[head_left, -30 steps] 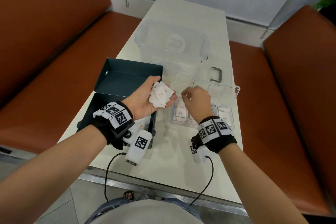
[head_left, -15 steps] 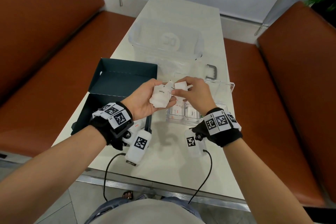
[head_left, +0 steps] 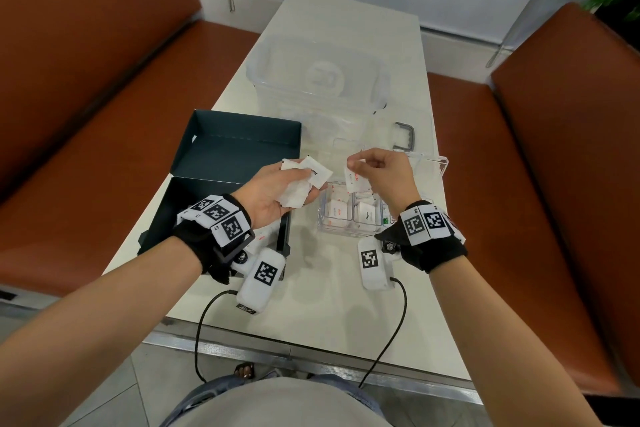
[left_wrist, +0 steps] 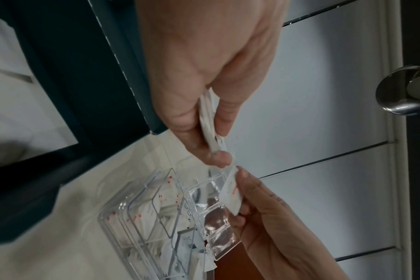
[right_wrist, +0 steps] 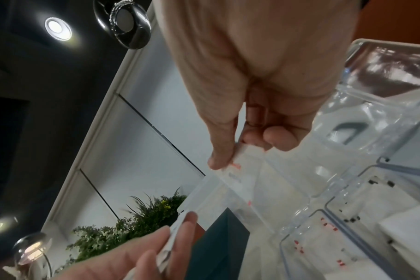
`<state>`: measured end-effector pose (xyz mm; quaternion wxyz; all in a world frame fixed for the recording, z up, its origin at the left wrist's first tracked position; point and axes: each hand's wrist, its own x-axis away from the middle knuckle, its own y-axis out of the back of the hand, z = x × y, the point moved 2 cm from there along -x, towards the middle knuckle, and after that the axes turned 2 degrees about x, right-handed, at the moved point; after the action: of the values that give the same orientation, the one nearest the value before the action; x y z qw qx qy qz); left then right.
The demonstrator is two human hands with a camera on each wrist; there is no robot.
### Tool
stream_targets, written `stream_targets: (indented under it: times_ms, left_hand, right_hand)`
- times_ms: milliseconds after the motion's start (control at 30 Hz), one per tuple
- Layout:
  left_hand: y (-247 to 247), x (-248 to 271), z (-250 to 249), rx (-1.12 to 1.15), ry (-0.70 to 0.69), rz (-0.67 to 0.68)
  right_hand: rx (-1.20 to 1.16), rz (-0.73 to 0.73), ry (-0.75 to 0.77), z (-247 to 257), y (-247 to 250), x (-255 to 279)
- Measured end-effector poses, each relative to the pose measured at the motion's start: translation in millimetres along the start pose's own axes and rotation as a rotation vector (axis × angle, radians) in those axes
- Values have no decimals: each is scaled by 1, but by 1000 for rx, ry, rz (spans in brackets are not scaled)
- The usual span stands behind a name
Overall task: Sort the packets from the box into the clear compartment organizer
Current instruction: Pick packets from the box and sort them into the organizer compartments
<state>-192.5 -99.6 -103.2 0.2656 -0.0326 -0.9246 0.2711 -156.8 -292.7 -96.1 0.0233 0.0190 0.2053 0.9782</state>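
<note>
Dark box (head_left: 214,191), lid open, at the table's left. The left hand (head_left: 273,191) cups a fanned stack of white packets (head_left: 301,180), fingers curled under it — a ready supply, judged. The right hand (head_left: 384,177) pinches a single packet (head_left: 355,178) by its top edge between thumb and fingertips, hanging above the clear organizer (head_left: 349,215), whose near cells already hold packets. Half a second ago the hands met at the stack; now they are apart — one packet drawn off.
</note>
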Motion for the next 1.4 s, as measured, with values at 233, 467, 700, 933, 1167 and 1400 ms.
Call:
stream_targets:
  times_ms: [233,467,700,933,1167,1400]
  left_hand:
    - [5,2,-2,25,7,9]
    - [3,2,-1,24,11,7]
    - [6,0,0,28,28,3]
    - [4,-2,-1,80,91,-1]
    - [-4,-2,1,-59,86,20]
    - [-32,-1,6,-323,23,129]
  right_hand:
    - [300,91,-29,-17,-13,-3]
    - [663,189,17,-31,-34,-5]
    - [950,228,126,-34,-44,2]
    - [706,71,171,-16,-32,7]
    - [344,-23,185,18,-10,14]
    - [364,252,136,24,9,14]
